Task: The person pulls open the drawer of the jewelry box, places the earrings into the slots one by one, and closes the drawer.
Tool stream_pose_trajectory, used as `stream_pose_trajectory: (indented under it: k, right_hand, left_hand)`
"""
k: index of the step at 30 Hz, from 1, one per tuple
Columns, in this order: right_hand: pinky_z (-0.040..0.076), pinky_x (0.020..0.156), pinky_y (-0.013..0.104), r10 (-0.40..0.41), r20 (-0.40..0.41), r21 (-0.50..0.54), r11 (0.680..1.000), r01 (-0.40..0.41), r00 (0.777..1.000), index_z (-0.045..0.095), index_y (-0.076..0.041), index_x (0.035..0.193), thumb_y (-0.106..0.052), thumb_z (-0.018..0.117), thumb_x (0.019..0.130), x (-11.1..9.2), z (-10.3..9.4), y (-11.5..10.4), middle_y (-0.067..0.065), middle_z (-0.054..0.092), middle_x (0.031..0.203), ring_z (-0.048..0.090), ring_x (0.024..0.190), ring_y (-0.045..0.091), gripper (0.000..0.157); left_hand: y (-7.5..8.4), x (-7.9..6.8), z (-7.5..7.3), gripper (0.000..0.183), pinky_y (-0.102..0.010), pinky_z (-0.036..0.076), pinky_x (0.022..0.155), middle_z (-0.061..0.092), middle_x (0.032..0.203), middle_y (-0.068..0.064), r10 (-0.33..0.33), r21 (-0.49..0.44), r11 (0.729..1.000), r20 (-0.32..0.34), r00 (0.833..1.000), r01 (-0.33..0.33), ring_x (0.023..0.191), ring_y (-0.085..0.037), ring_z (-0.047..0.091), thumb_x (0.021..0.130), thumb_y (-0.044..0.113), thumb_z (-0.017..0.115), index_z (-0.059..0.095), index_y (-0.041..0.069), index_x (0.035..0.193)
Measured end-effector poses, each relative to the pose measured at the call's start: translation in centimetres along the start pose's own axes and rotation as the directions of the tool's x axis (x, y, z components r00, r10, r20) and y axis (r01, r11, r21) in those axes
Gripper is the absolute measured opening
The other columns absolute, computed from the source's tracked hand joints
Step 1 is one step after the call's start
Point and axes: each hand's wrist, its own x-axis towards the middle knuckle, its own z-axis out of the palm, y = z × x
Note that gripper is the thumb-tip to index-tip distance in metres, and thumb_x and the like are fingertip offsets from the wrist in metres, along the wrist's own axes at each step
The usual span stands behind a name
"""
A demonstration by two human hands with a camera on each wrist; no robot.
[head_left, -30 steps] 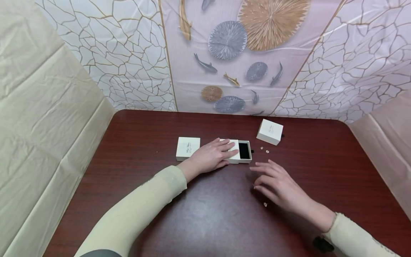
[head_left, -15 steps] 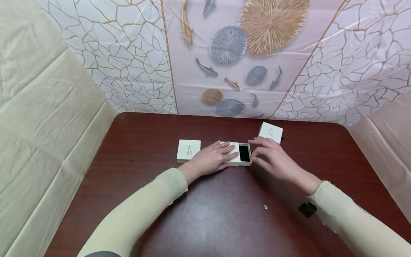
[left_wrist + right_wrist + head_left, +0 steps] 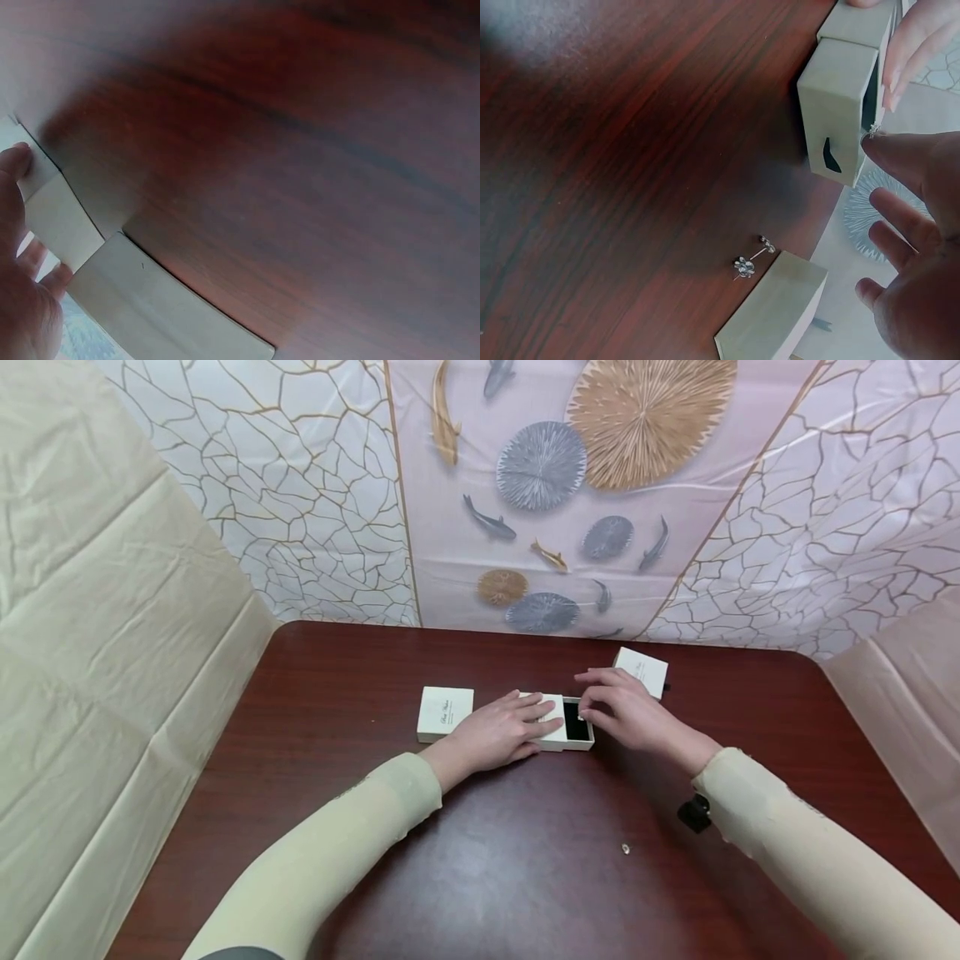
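Note:
My left hand (image 3: 498, 729) lies over the sleeve of the middle white box (image 3: 555, 745), fingers straight across its top and thumb against its near side. The box's drawer (image 3: 840, 105) is pulled partly out to the right and shows a black lining (image 3: 574, 727). Above that lining, my right hand (image 3: 633, 714) pinches a small flower-shaped stud earring (image 3: 874, 130) between thumb and a finger. Beside the right-hand box, other flower-shaped stud earrings (image 3: 744, 266) rest on the table, hidden by my hand in the head view. Another small stud earring (image 3: 626, 849) lies nearer the front.
A second white box (image 3: 446, 712) stands shut just left of my left hand. Behind my right hand sits a third white box (image 3: 651, 675), turned at an angle. All rest on a dark red-brown table (image 3: 480, 877), with patterned fabric (image 3: 322, 527) hanging along the back.
My right hand has moved up and to the left, from the table's near right to the drawer, carrying the earring over the black lining. My left hand has stayed on the box.

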Motion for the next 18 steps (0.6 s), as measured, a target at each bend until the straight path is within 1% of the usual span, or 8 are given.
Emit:
stream_pose_trajectory:
  k: [5,10,18]
  right_hand:
    - [0.037,0.113,0.069,-0.013,0.002,-0.026,1.000,0.013,1.000,0.072,-0.012,0.090,-0.003,0.076,0.096,0.5,0.4,0.4,0.027,0.064,0.141,0.050,0.140,0.051,0.011]
    - [0.037,0.112,0.071,-0.019,0.014,-0.042,0.999,0.019,1.000,0.071,-0.015,0.088,-0.003,0.076,0.096,0.8,0.5,0.5,0.026,0.064,0.141,0.050,0.139,0.051,0.015]
    - [0.041,0.108,0.070,-0.011,0.056,-0.043,0.999,0.013,0.998,0.071,-0.016,0.087,-0.004,0.074,0.098,1.1,0.5,0.4,0.026,0.064,0.140,0.054,0.133,0.049,0.017]
  left_hand:
    - [0.0,0.0,-0.1,0.051,-0.053,0.038,0.124,0.050,0.163,-0.012,0.001,-0.001,1.000,0.005,1.000,-0.001,0.154,-0.031,0.044,0.109,0.035,0.064,0.056,0.020,0.158]
    - [0.0,0.1,0.0,0.051,-0.052,0.038,0.124,0.051,0.163,-0.011,0.005,0.001,1.000,-0.004,1.000,-0.005,0.153,-0.031,0.045,0.109,0.035,0.064,0.057,0.020,0.157]
    - [0.0,0.1,0.1,0.051,-0.052,0.038,0.124,0.051,0.163,-0.011,0.001,-0.003,1.000,-0.001,1.000,-0.001,0.154,-0.031,0.044,0.109,0.035,0.064,0.057,0.020,0.157]
